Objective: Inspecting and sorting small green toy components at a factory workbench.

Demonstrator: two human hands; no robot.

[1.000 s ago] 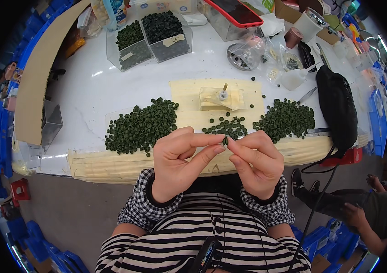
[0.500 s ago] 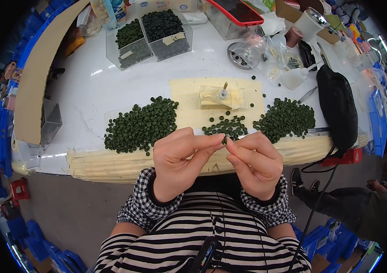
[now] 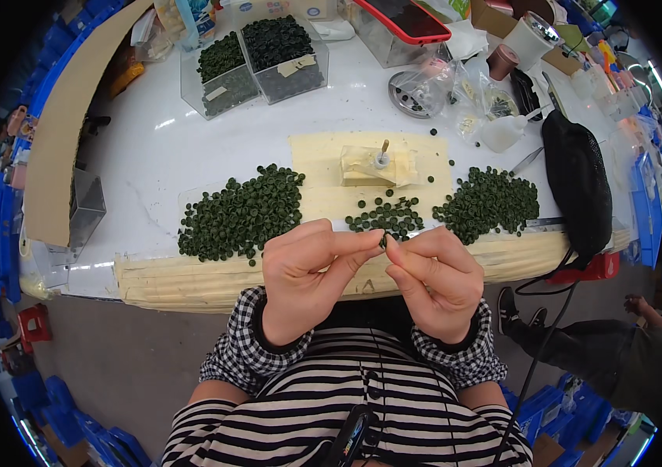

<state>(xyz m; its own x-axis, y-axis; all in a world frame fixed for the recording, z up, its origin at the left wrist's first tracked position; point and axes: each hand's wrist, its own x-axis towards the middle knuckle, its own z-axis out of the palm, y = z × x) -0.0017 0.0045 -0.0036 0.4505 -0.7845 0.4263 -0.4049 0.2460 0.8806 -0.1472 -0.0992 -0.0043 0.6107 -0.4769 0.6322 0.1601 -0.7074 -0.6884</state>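
Observation:
My left hand (image 3: 309,272) and my right hand (image 3: 441,282) meet at the fingertips above the table's front edge. Both pinch a small dark green round piece (image 3: 383,241), which the fingers partly cover. Just beyond them lies a small group of similar green button-like pieces (image 3: 385,215). A big heap of these pieces (image 3: 241,210) spreads to the left, and another heap (image 3: 490,204) to the right. Behind the small group, a block wrapped in cream tape (image 3: 362,167) holds an upright brass-coloured pin (image 3: 385,147).
Two clear bins (image 3: 292,78) of dark pieces stand at the back. A phone with a red case (image 3: 405,19), plastic bags, a white squeeze bottle (image 3: 504,134) and a black mesh bag (image 3: 576,183) crowd the right. Cardboard (image 3: 66,132) borders the left. Another person (image 3: 603,350) is at right.
My hands stay nearly in place, still pinching the small green piece, which has shifted very slightly. At the far right, the other person's arm has come further into view.

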